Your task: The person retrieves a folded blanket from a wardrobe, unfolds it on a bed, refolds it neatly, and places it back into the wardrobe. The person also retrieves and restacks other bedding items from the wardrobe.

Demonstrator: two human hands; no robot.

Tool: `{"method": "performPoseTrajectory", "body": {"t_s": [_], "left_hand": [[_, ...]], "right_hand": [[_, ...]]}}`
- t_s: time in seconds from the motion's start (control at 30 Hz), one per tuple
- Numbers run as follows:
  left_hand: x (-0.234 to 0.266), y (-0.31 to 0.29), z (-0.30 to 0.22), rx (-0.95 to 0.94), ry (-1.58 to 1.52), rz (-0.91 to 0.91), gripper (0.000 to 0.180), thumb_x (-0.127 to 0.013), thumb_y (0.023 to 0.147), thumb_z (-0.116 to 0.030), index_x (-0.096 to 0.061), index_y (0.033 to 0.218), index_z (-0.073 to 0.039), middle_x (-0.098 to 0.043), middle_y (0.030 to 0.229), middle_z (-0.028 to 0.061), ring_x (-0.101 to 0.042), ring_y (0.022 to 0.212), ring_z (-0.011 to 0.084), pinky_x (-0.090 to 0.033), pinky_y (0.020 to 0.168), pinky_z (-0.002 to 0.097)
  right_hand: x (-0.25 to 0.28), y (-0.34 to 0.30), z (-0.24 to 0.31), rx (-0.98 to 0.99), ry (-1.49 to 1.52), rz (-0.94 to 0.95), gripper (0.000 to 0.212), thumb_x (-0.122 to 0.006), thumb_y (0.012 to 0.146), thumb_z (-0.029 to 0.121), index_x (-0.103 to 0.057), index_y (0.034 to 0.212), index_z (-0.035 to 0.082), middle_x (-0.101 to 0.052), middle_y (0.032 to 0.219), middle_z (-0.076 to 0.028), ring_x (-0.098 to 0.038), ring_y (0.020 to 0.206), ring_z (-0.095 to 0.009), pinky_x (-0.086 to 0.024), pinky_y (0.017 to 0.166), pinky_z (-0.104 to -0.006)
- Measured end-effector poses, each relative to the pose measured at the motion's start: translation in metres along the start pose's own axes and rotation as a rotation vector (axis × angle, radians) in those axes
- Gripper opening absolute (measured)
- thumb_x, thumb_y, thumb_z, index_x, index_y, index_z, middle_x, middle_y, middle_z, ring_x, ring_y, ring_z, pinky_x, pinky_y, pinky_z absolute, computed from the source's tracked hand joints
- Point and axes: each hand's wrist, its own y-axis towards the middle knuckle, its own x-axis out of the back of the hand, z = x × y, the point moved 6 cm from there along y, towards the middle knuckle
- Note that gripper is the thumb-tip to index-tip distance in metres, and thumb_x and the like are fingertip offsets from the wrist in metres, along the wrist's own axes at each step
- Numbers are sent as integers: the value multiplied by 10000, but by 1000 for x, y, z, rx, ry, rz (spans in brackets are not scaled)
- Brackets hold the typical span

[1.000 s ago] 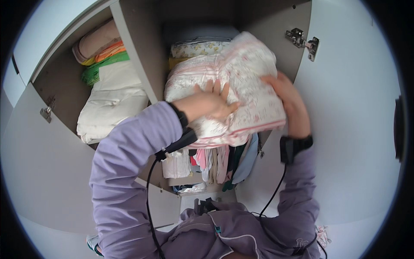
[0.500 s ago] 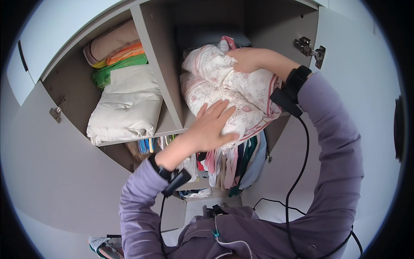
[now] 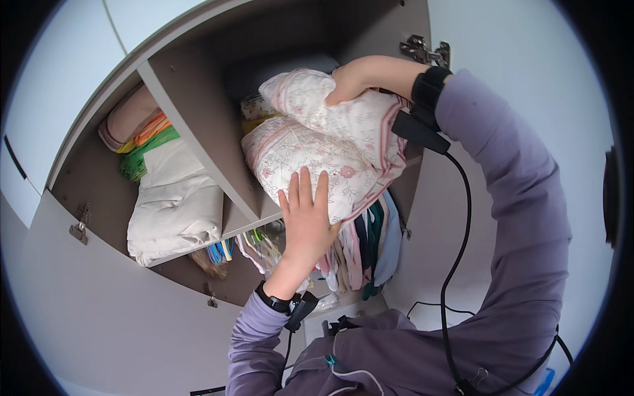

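Though bulky, quilt (image 3: 310, 146) between grips (image 3: 307, 221) (image 3: 349, 79).

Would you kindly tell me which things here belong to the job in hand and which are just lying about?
In hand:
floral bedding bundle
left hand, spread on its front
right hand, at its upper fold

Lying about:
folded white cloth
green cloth
hanging clothes, below

White quilt (image 3: 310, 155) with pink and grey florals, cream fabric (image 3: 177, 201), green cloth (image 3: 149, 151) (quite vivid), lavender sleeves (image 3: 522, 191)
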Motion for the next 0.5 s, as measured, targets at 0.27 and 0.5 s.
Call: {"method": "performPoseTrajectory", "body": {"t_s": [0.27,0.5], "left_hand": [[26,3,43,-171,-89,177,815,-738,633,-32,-395,1367,-118,-334,1430,186,-343,1299,372,-276,1082,463],[74,-37,-22,-307,-218,-291,599,-566,685,80,-465,1268,-12,-469,1294,203,-433,1230,364,-350,1018,418]], "right_hand": [[-11,-8,17,99,-53,-16,670,-667,713,478,-603,1157,-19,-601,1133,-197,-607,969,-325,-516,750,-412],[23,-27,38,291,1542,-90,335,-600,833,154,-564,1097,-48,-643,1020,-144,-647,855,-214,-549,734,-337]]}}
